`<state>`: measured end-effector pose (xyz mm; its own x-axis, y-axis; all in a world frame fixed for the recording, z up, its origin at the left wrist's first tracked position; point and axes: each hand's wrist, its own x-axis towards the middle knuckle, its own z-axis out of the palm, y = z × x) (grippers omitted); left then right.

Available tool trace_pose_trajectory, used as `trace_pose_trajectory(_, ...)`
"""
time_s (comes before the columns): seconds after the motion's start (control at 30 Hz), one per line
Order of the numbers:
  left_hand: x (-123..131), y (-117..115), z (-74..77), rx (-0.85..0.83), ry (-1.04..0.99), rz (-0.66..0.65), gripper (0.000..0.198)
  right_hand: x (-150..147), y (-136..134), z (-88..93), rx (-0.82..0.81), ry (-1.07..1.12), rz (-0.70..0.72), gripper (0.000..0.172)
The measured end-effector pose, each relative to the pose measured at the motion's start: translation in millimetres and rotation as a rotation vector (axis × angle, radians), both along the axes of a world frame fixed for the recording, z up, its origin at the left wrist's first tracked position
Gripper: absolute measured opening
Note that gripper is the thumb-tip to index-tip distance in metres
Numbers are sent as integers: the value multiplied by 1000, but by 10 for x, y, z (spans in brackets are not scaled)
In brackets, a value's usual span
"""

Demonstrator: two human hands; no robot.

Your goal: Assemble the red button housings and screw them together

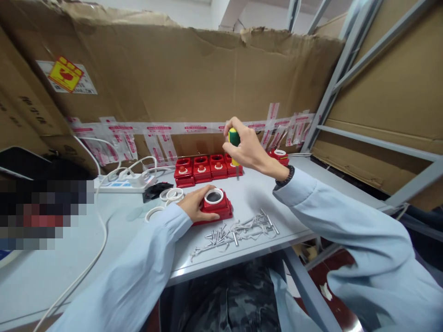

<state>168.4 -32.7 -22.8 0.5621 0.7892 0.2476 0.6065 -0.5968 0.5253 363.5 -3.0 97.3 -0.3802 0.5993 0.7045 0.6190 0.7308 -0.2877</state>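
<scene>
On the table, my left hand (pixel 196 205) holds a red housing (pixel 225 208) with a white ring (pixel 213 197) set around its dark round opening. Thumb and fingers lie on either side of it. My right hand (pixel 249 148) is closed around the green and yellow handle of a screwdriver (pixel 234 137), raised above the table. Its shaft points down, apart from the held housing. Close to the near edge lie a heap of loose screws (pixel 217 236) and some metal rods tangled with white cords (pixel 251 227). Loose white rings (pixel 176 193) are by my left wrist.
Several similar red housings (pixel 201 171) stand in a row at the back, with another red unit (pixel 279 156) farther right. A power strip (pixel 121 183) with white cables and a black bag (pixel 156 191) lie left. Cardboard (pixel 194 78) walls the back; a metal frame (pixel 377 145) rises right.
</scene>
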Motion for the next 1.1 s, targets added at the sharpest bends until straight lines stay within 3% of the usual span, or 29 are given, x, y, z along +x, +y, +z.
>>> trace_pose_trajectory(0.07,-3,7,-11,3,6,27,67,36,30,-150,-63,-91,80,17)
trace_pose_trajectory(0.13,-9,19,-20,-5,11,48,71,84,80,-347,-225,-257,115,14)
trace_pose_trajectory(0.2,-17,34,-21,-33,28,29,72,136,140,-533,-365,-392,173,25)
trace_pose_trajectory(0.27,-23,44,-16,-58,49,9,73,179,199,-667,-451,-412,276,31)
trace_pose_trajectory(0.4,-22,42,-19,-45,48,18,72,206,280,-787,-529,-419,395,24)
trace_pose_trajectory(0.57,-7,26,-55,4,13,32,66,184,279,-836,-485,-428,402,20)
trace_pose_trajectory(0.73,-5,32,-67,9,28,44,70,149,203,-839,-327,-554,330,19)
trace_pose_trajectory(0.9,-10,34,-46,1,21,39,71,169,134,-593,-217,-408,350,20)
trace_pose_trajectory(1.0,-19,47,-28,-32,38,25,73,215,-9,-430,-341,-315,353,14)
trace_pose_trajectory(1.1,-25,62,-28,-37,71,26,75,212,-270,-445,-547,-415,430,16)
